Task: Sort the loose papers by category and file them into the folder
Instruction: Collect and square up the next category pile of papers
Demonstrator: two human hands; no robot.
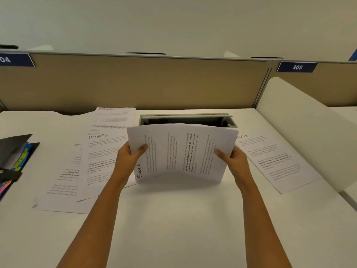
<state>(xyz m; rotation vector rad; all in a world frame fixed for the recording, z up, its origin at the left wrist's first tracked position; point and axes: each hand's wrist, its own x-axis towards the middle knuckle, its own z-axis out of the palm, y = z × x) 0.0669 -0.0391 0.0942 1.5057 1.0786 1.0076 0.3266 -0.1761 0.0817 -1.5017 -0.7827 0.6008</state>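
We see an office cubicle, tan partition [135, 84] behind our white counter [173, 219], numbered plate [297, 67] 303, open cable hatch [185, 119]

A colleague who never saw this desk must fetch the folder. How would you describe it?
Start at the white desk below the beige partition and go to its left edge, past the Sports sheets. The folder lies there; unlike those white sheets, it is dark, with blue inside and yellow and pink tabs.
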